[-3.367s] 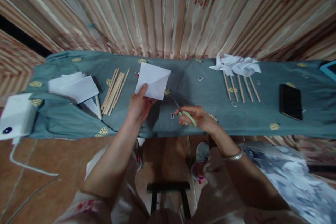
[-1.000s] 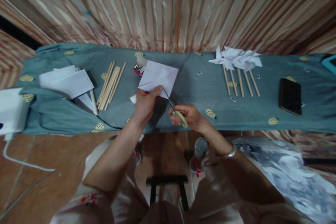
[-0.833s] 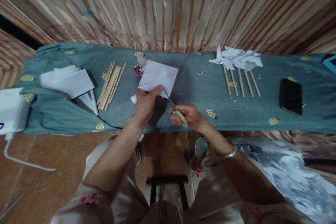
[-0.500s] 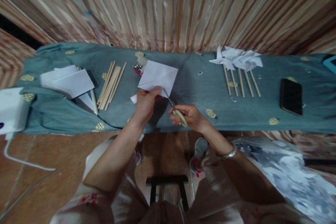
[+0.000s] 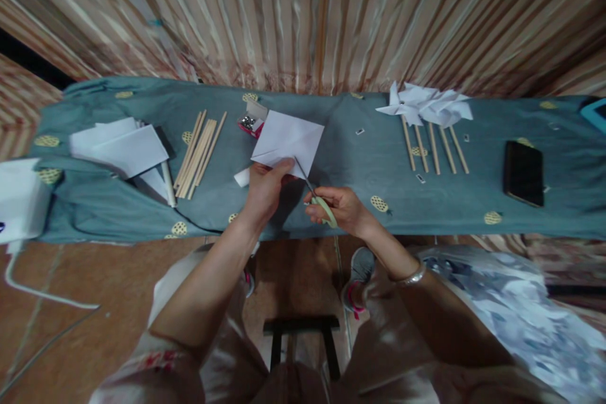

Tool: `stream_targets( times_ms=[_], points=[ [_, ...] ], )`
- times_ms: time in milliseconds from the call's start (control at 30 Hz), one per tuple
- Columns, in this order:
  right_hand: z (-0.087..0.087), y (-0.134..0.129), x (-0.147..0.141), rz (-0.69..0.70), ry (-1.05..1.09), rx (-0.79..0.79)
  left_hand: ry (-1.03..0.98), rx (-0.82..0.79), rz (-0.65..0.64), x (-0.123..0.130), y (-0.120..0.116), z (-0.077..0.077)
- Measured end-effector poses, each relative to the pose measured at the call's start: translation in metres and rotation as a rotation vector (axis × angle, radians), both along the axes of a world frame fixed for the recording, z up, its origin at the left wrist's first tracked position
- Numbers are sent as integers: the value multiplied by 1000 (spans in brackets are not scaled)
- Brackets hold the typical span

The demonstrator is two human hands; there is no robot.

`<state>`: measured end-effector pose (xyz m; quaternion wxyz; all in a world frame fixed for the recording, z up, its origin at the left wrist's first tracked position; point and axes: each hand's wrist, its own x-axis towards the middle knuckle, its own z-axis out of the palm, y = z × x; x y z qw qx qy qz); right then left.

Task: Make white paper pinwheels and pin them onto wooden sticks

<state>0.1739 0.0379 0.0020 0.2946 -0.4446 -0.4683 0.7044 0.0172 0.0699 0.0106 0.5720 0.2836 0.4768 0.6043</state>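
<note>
A white square sheet of paper is pinched at its near edge by my left hand, thumb on top. A slit shows near its left corner. My right hand is closed round the pale green handles of a pair of scissors. The dark blades reach onto the sheet's near corner, close to my left thumb. Behind the sheet's left side lies an opened small box of shiny metal bits. A white roll-shaped thing lies left of my left hand.
Wooden sticks and stacked white paper lie to the left on the green cloth. Several paper pinwheels on sticks lie to the right, then a black phone. A white box-like device stands at the far left.
The paper has shifted slightly to the right in my left hand, showing more of the small box. The scissors stay at the same corner.
</note>
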Motion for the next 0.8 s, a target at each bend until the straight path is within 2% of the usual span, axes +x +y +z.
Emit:
stream_targets(
  times_ms=[800],
  points=[
    [-2,2,0,-15,-3,38,6,8,-46,3,-3,0]
  ],
)
